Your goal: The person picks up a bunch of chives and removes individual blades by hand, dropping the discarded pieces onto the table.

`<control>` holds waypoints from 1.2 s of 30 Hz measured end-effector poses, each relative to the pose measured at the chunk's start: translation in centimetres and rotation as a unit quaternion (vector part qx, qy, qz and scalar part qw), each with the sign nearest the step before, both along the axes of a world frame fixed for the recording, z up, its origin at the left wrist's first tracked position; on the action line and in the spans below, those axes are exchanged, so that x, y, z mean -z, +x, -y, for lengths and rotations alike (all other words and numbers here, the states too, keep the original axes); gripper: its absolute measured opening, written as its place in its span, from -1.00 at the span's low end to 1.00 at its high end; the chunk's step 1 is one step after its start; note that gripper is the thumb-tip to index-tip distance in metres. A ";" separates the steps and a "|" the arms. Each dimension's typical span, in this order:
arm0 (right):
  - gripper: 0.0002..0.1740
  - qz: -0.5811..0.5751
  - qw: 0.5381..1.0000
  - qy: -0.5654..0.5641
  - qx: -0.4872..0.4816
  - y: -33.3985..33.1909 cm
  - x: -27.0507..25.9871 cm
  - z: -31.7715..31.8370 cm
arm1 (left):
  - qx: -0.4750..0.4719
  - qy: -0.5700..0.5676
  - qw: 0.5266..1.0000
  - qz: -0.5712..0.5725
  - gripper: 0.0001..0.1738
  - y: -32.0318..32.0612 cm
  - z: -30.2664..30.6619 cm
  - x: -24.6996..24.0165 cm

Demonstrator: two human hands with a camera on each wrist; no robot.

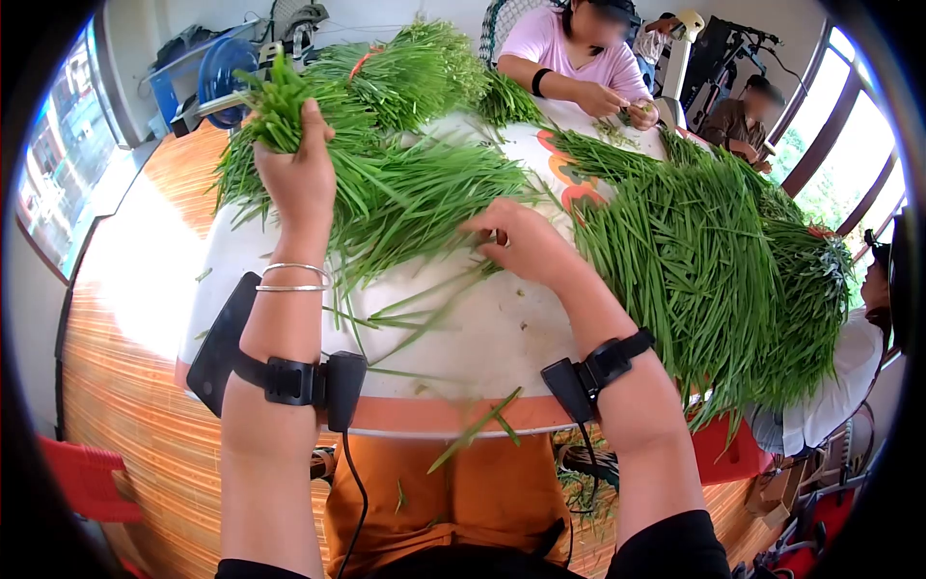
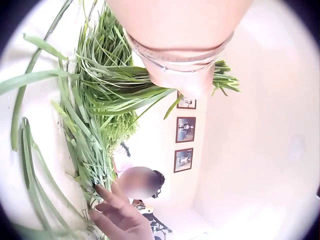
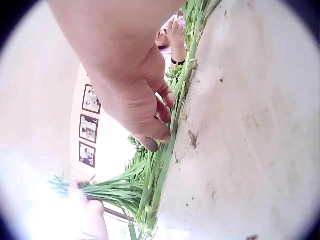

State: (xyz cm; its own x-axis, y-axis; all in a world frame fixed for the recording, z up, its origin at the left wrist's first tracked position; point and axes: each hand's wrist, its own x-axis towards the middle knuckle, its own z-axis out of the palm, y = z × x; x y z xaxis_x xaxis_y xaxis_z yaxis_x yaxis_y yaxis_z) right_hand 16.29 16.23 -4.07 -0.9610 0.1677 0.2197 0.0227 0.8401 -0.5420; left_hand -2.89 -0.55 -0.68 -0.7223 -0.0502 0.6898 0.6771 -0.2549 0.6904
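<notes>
In the head view my left hand point(image 1: 295, 159) is raised at the left and grips a bunch of garlic chives point(image 1: 277, 104), long flat green leaves with the ends standing up above the fist. The rest of the bunch trails down over a loose pile of chives point(image 1: 424, 188) on the table. My right hand point(image 1: 526, 241) is at the near right end of that pile, fingers loosely bent. In the right wrist view its fingertips point(image 3: 162, 134) are right at the edge leaves. A few stray leaves point(image 1: 415, 314) lie on the white table point(image 1: 482, 347) in front.
A large heap of chives point(image 1: 675, 270) covers the table's right side. Tied bunches point(image 1: 405, 72) lie at the back left. Across the table a person in pink point(image 1: 579, 77) handles stems. A dark phone-like slab point(image 1: 222, 343) lies at the left edge. Another person point(image 1: 839, 386) sits at the right.
</notes>
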 end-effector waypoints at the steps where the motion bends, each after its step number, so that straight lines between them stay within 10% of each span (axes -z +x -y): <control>1: -0.74 -0.005 1.000 0.022 0.001 -0.2 0.4 -0.2 | -0.030 -0.010 0.999 -0.024 -0.78 0.1 -0.4 0.3; 4: -0.75 -0.032 0.996 0.077 0.021 -0.3 1.1 -0.9 | -0.117 -0.058 0.980 -0.151 -0.81 0.5 -0.7 0.5; 6: -0.83 -0.019 0.995 0.087 0.034 -0.3 0.7 -0.7 | -0.001 -0.086 0.991 -0.105 -0.88 1.6 -1.1 0.4; 13: -0.88 -0.339 0.905 -0.237 0.098 -0.5 -0.4 -2.0 | 0.084 -0.218 0.966 -0.114 -0.72 2.6 -1.2 1.0; 20: -0.85 -0.409 0.828 -0.361 0.127 0.1 -1.6 -1.3 | 0.085 -0.220 0.964 -0.122 -0.51 3.3 -1.3 0.5; 36: -0.82 -0.530 0.829 -0.150 0.090 0.5 -2.4 -0.5 | 0.027 -0.239 0.957 -0.162 -0.79 2.3 -1.2 1.3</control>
State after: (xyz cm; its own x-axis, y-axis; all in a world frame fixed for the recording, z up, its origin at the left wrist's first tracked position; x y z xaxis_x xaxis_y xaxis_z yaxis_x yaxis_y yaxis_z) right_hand 16.76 16.73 -1.63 -0.2075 0.4878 0.8479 -0.4908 0.6979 -0.5216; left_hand -0.60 0.64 -1.97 -0.4599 0.3590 0.8122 0.8696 -0.0029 0.4937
